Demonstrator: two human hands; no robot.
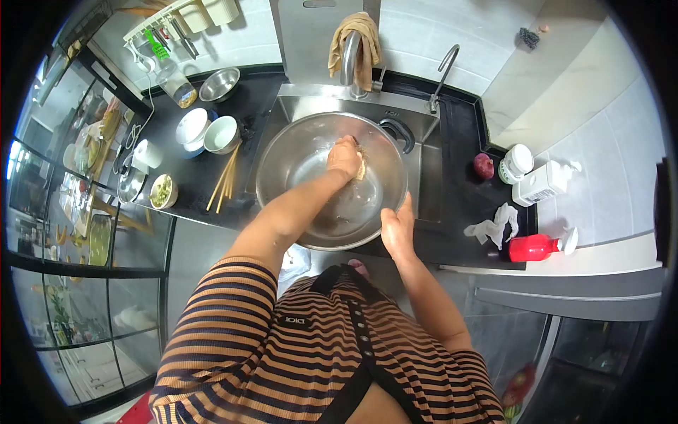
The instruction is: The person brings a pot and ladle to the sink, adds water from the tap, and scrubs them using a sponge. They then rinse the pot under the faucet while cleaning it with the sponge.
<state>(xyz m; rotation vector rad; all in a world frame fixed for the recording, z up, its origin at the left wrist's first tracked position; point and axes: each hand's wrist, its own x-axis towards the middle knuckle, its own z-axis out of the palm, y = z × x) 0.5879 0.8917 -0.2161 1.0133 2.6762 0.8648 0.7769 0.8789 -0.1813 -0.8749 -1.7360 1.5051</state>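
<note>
Wide, round stainless-steel basin [339, 219] sits over the steel sink [427, 177], its circular form giving no long axis. The bare right hand [398, 232] is nearer its rim, its grip closed at the near right edge. The bare left hand [343, 157] reaches inside, its grip curled over a pale tan, pad-like piece [361, 168] that shows along the hand's right side, long axis running away from the body. On the black bench [236, 191] to the left, a small pale bowl [164, 203] holds chopped green pieces, and a clear jar [169, 76] has something amber at one end.
</note>
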